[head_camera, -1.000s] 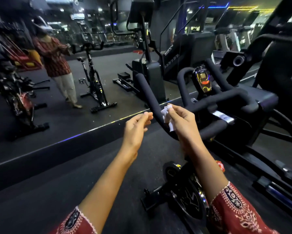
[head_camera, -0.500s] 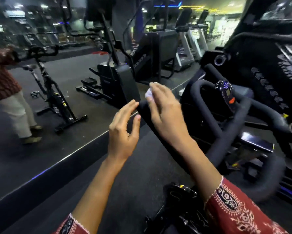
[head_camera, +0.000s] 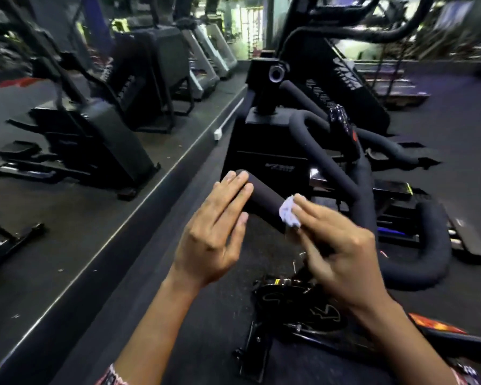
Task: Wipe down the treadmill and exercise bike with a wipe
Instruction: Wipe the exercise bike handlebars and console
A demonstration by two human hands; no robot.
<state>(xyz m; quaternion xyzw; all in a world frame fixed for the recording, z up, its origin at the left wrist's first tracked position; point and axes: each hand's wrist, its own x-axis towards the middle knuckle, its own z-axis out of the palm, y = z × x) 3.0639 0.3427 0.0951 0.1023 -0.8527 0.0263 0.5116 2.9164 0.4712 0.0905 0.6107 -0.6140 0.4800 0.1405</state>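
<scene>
Black foam-padded handlebar [head_camera: 264,200] of the dark exercise bike [head_camera: 297,304] ends at frame centre, and its free tip lies under your left fingertips. Left of that tip and below it the dark rubber floor [head_camera: 195,337] lies open as far as the grey raised ledge [head_camera: 161,187], which cuts diagonally from lower left to upper centre. To the right there is little room. The bar's other loops curl through the right half of the frame, and a boxy black machine [head_camera: 270,140] stands close behind them.

Your left hand [head_camera: 214,240] is flat, fingers straight, tips resting on the bar's end. Your right hand [head_camera: 342,254] pinches the crumpled white wipe [head_camera: 289,214] against the bar, just right of centre.

Half a second ago your left hand hung clear of the bar with its fingers spread. Now it touches the bar. The wipe was up at the tip then and now sits further down the bar, toward you. Your view has also swung right, so the person at the left edge is gone.

You have two hands, one wipe and one bike under them. One small glossy console [head_camera: 342,120] stands above the loops. The treadmills [head_camera: 206,59] at upper centre are too blurred to count.
</scene>
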